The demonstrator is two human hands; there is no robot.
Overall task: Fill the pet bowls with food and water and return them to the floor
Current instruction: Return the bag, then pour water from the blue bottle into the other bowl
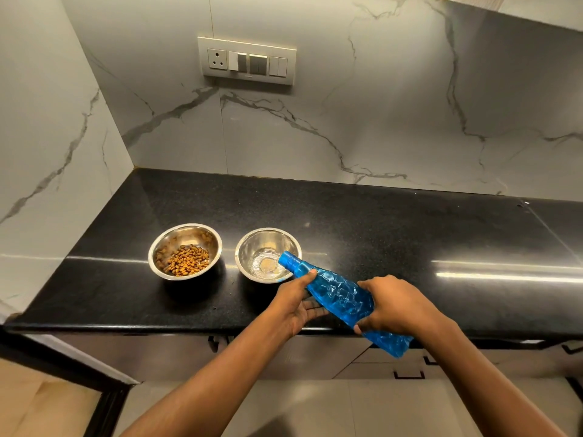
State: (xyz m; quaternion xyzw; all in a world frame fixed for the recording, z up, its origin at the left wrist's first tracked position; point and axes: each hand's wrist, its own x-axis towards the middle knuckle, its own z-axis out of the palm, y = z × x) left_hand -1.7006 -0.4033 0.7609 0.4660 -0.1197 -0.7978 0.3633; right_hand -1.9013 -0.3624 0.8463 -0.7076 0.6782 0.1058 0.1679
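Note:
Two steel bowls stand side by side on the black counter point(394, 234). The left bowl point(185, 251) holds brown kibble. The right bowl point(268, 254) has a little water in its bottom. A blue plastic bottle point(339, 296) is tipped over, with its open mouth over the right bowl's rim. My right hand point(396, 305) grips the bottle's lower body. My left hand point(298, 302) supports the bottle from below near the neck, thumb on top.
A marble wall runs behind and to the left of the counter, with a switch panel point(247, 60) on the back wall. Cabinet fronts with dark handles point(408, 375) sit under the counter. Pale floor tiles lie below.

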